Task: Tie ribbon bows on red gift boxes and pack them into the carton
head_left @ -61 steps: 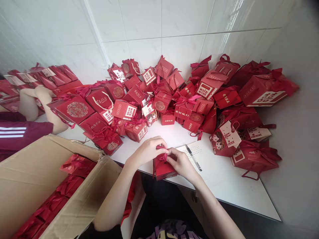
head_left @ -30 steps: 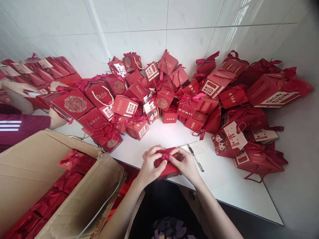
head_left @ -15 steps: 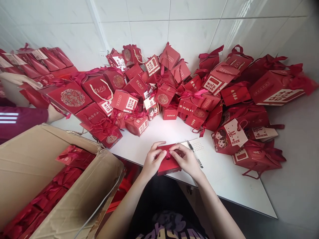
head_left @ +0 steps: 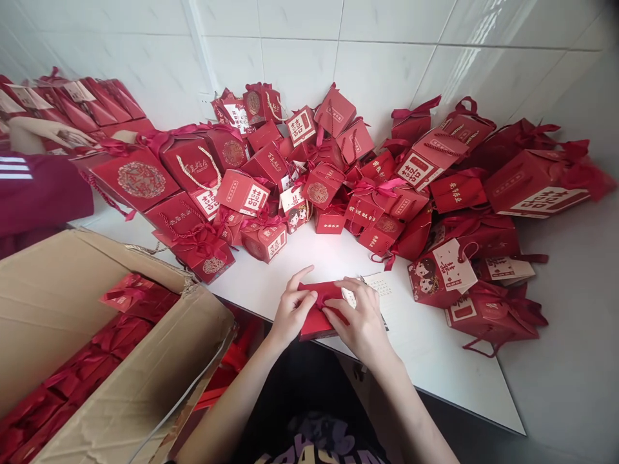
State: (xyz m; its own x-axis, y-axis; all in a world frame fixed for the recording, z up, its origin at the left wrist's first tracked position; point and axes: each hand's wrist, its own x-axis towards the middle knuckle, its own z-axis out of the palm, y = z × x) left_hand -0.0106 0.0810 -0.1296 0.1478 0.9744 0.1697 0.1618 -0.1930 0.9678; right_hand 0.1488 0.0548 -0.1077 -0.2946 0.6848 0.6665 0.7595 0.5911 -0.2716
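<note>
While at table edge (head_left: 435,374), red box (head_left: 315,322) between hands (head_left: 362,316)

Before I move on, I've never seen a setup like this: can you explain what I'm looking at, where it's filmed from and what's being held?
There is no machine here: the grips are a person's bare hands. Every picture comes from one camera on that person's head, looking forward and down. The left grip and right grip meet at the ribbon on top of a red box at the near edge of the white table. How tightly they pinch it, I can't tell. Farther back are piled red gift boxes. A written sheet and a partly hidden pen lie by the right grip. An open carton at left holds more ribboned boxes; beyond it is another person's sleeve.
</note>
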